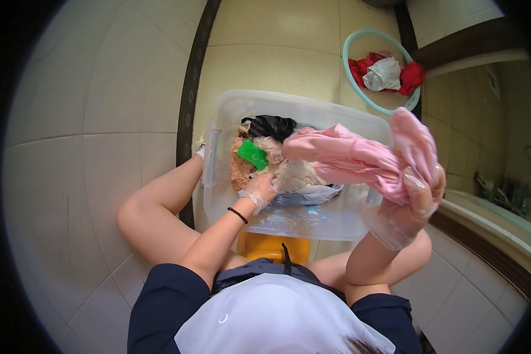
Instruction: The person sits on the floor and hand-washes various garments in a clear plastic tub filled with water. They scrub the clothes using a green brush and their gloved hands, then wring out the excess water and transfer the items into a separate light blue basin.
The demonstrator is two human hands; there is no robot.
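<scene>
At left, a person in a dark-sleeved shirt is bending over a translucent tub (213, 183) on a tiled floor. Inside it, peach cloth (239, 170) is lying by the left wall, with a green block (252, 154) resting on the pile. Just below the block, the left hand (262, 187), in a clear glove, is reaching into the fabric; whether its fingers are grasping anything is impossible to tell. Black cloth (271, 127), white cloth (298, 177) and light blue cloth (308, 196) are filling out the heap.

Over the tub's right half, a pink garment (357, 154) is hanging bunched, its long part extending left from the grip and a flap rising above the fingers. Whether its far end is touching the pile is unclear. Beyond, a turquoise basin (346, 47) is holding red and white clothes (383, 74). At right, the gloved right hand (422, 192) is clasping the garment's right end. The work appears to be partway along: one piece is being held up, while several are remaining in the tub.
</scene>
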